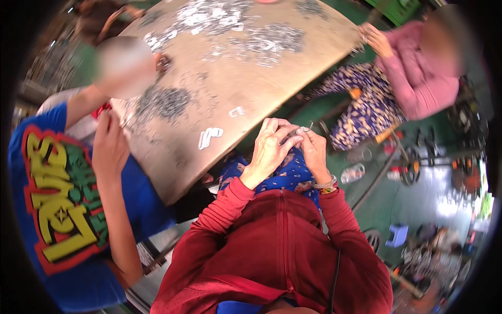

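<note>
My left hand [271,149] and my right hand [314,152] meet in front of my lap, just off the table's near edge, with fingers pinched together. Between the fingertips is a small thin grey piece [311,125], which looks like bent metal wire. Most of it is hidden by the fingers, so I cannot make out its exact kind. On the table [225,86], white flat pieces [210,137] lie nearest my left hand. A single white piece [237,111] rests a little farther off.
A heap of small grey metal parts [166,102] sits at the table's left, with white pieces [209,15] and more grey parts [274,39] at the far side. One person [78,209] sits close on my left, another [413,68] at right. A blue stool [397,235] stands on the floor.
</note>
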Motion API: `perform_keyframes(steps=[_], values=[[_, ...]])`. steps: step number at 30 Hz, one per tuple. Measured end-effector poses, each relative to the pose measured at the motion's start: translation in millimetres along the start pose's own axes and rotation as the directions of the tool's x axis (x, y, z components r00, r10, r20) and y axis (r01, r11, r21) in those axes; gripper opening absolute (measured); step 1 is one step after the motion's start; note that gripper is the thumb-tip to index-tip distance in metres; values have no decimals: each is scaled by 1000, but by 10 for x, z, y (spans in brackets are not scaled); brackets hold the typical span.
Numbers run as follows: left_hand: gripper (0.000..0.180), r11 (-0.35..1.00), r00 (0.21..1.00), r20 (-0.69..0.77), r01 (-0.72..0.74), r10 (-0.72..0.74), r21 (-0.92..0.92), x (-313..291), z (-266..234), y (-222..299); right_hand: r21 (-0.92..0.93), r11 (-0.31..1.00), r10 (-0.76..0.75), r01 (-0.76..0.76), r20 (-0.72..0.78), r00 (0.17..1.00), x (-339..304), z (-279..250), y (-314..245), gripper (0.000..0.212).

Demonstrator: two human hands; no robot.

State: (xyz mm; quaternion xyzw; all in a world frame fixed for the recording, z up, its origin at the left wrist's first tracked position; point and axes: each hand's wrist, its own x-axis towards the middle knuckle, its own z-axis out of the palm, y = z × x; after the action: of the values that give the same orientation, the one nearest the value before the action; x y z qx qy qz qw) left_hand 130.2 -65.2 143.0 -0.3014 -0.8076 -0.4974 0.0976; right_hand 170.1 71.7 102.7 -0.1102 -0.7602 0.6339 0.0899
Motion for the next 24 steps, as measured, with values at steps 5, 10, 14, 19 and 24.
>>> perform_keyframes(steps=[5, 10, 14, 19, 24], values=[[18, 991, 977, -163, 133, -136, -31, -35, -211, -198, -352, 801, -422, 484, 241, 874, 241, 241, -252, 9], [18, 969, 976, -23, 210, -215, -131, -2, -133, -210, -437, 708, -421, 554, 368, 829, 298, 145, -145, 10], [10, 955, 975, -20, 213, -222, -206, 23, -84, -341, -408, 756, -284, 513, 501, 817, 430, 84, -57, 22], [11, 859, 958, 66, 281, -280, -428, 169, -221, -353, -251, 962, 48, 108, 544, 838, 903, -352, -383, 51], [13, 934, 982, -2, 178, -188, -309, 191, -442, -267, -361, 878, -218, 313, 282, 935, 2329, -208, 87, 31]])
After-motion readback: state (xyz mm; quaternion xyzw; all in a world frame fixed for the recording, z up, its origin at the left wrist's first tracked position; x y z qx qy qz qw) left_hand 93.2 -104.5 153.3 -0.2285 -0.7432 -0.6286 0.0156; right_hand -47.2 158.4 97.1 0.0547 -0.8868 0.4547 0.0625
